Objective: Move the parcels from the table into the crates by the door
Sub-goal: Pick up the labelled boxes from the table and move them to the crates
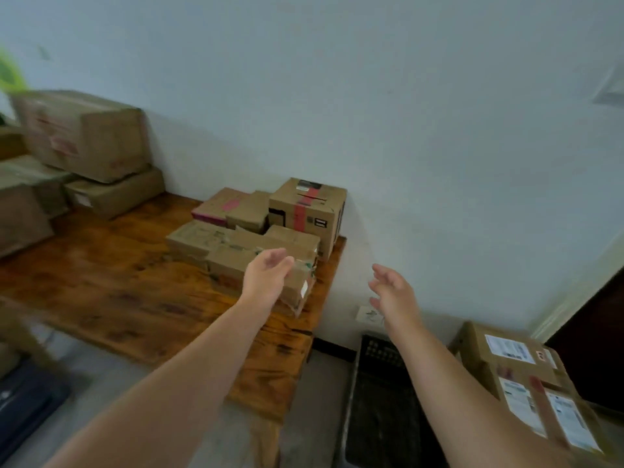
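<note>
Starting on the left, big brown boxes are piled at the far end of the desk. More to the right sits a bunch of smaller parcels. The front parcel is the one nearest the hands. It lies flat at the right end of the desk, on top of another parcel, I think. Its long side runs from back-left to front-right. Its right end points at the desk's edge and is close to it.

The left hand is over that end, fingers loose, holding nothing. I cannot tell if it touches. The right hand is in the air past the desk, open too, above the black crate on the floor. Farther right, labelled parcels sit by the dark door.

If only one hand grabs the long parcel by its end, the far end may dip and it may slip out. Pulling it could also drag the one underneath off the edge.
</note>
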`<state>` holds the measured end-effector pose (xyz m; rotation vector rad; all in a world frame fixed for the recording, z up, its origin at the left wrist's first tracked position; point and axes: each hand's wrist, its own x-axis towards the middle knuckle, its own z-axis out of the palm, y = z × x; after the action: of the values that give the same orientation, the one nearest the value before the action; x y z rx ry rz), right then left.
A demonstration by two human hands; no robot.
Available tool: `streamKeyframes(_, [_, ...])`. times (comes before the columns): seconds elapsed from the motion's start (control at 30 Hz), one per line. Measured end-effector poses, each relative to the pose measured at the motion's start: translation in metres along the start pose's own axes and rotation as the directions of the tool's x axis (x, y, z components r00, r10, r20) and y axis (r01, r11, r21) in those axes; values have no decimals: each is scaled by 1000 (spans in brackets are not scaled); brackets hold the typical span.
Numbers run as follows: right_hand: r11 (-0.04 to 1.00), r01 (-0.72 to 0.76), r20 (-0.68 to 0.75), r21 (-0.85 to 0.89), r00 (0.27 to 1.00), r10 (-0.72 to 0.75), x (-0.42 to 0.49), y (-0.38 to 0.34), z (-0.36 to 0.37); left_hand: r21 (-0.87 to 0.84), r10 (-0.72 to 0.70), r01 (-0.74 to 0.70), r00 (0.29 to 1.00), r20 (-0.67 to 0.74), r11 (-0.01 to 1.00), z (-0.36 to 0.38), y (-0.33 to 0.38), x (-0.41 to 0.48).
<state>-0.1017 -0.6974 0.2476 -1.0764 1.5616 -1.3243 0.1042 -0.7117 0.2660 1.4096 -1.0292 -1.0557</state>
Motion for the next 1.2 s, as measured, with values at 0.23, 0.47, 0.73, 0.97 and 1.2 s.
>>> streamKeyframes(0.23, [993, -115, -46, -16, 992, 114, 5, 19, 112, 163, -72, 65, 997, 33, 984, -117, -30, 88])
streamKeyframes(0.47, [973, -228, -154, -19, 963, 223, 14, 28, 167, 223, -117, 94, 989, 91, 970, -170, -45, 153])
streamKeyframes(0.73, [971, -233, -264, -51, 941, 212, 62, 19, 180, 195, -123, 98, 986, 117, 976, -150, -47, 206])
streamKeyframes(0.97, [983, -176, -289, -57, 945, 152, 140, 13, 172, 219, -52, 16, 986, 157, 976, -97, -29, 258])
streamKeyframes(1.2, [970, -226, -293, -84, 936, 193, 230, 13, 157, 263, -40, -3, 986, 160, 965, -30, -21, 325])
